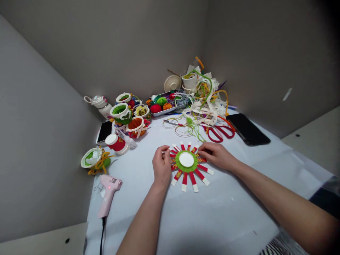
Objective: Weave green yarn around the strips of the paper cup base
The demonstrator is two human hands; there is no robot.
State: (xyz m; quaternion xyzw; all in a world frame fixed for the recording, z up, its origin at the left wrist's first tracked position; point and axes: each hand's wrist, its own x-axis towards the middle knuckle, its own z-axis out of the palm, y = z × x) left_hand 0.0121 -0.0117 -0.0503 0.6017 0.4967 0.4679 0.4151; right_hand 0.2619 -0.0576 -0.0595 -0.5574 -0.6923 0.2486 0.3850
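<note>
While the round paper craft lies flat on the white table cover, the left hand and the right hand work at its red strips from both sides. The fingers are bent and press on the strips, but I cannot tell if they pinch. The strips lie flat, so the next move seems to call for lifting one.
</note>
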